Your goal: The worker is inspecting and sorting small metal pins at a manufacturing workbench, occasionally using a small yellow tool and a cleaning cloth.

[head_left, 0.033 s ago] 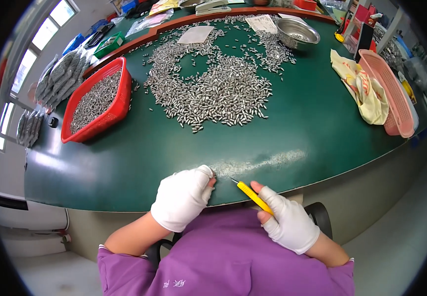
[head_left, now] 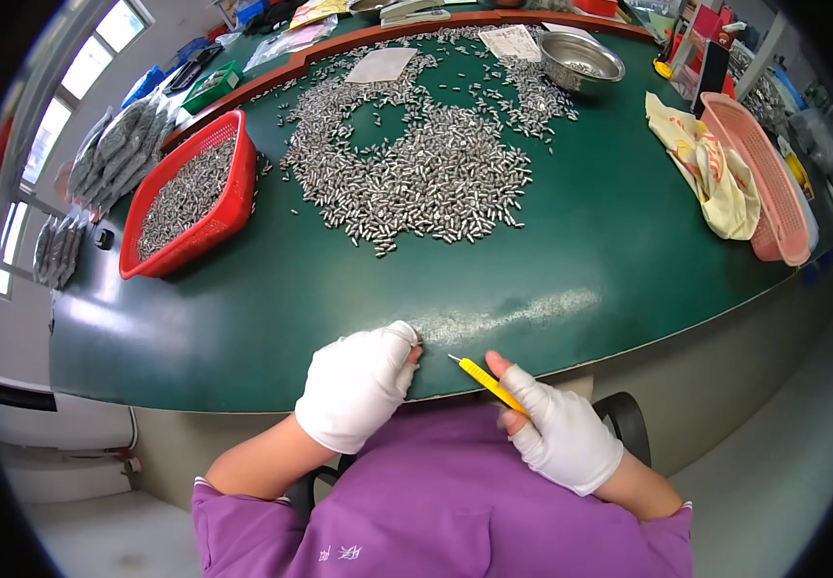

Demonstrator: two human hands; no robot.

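My left hand (head_left: 357, 378), in a white glove with bare fingertips, rests near the table's front edge. Its fingers are pinched together, and whatever they hold is hidden. To the right, my right hand (head_left: 563, 429) wears a similar glove and grips a slim yellow-handled tool (head_left: 490, 382) with a thin metal tip. That tip points toward my left fingers but stays apart from them. Beyond both hands, a big heap of small silvery metal pieces (head_left: 416, 183) covers the middle of the green table (head_left: 272, 318).
At left stands a red basket (head_left: 234, 207) full of small metal pieces, beside grey packed bags (head_left: 118, 154). A steel bowl (head_left: 580, 63) sits at the far right of the heap. A pink basket (head_left: 768, 207) and a yellowish cloth (head_left: 710, 178) lie at right.
The yellow-handled tool has shifted slightly, its tip now a little lower and further left. My left hand looks almost unmoved.
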